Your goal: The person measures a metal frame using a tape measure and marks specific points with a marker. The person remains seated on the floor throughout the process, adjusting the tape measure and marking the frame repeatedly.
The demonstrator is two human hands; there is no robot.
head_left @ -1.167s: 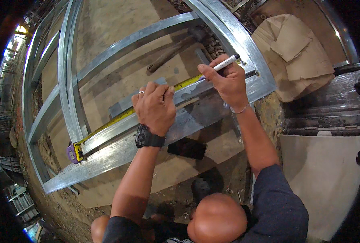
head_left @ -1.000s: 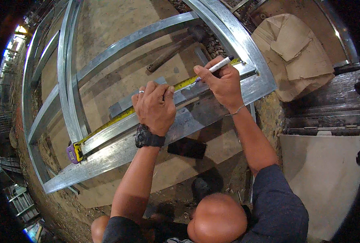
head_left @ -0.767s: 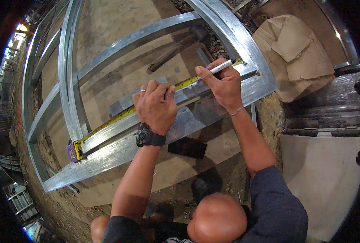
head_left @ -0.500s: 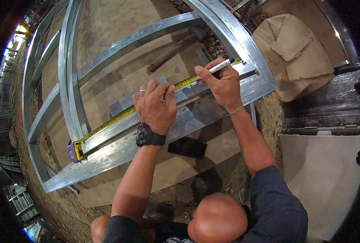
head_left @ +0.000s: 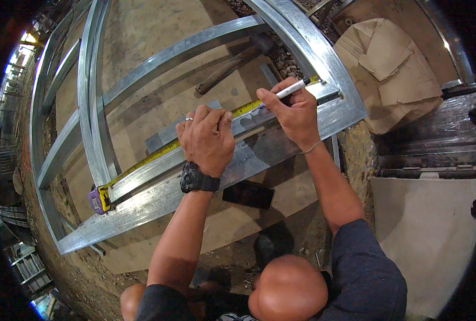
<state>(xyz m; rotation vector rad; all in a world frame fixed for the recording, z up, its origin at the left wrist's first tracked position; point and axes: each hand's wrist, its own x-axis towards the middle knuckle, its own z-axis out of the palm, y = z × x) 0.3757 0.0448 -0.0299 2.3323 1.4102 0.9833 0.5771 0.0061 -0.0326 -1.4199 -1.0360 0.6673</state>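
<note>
My left hand [head_left: 206, 136], with a ring and a black wristwatch [head_left: 198, 179], is closed over the yellow blade of a tape measure and the metal bar beneath it. The purple-and-yellow case of the tape measure [head_left: 99, 200] rests at the bar's left end. Its blade runs along the bar to the right end of the galvanized steel frame [head_left: 158, 208]. A white marker pen [head_left: 290, 91] sits in the pinched fingers of my right hand [head_left: 296, 115]. Its tip end points down-left at the bar beside the blade; the black end points up-right.
Beyond the bar lies a hammer [head_left: 222, 74] inside the frame. A dark phone [head_left: 247, 194] lies just on the near side. Folded cardboard [head_left: 393, 75] and a pale board [head_left: 422, 235] are to the right. More steel tubes [head_left: 91, 85] cross at the left.
</note>
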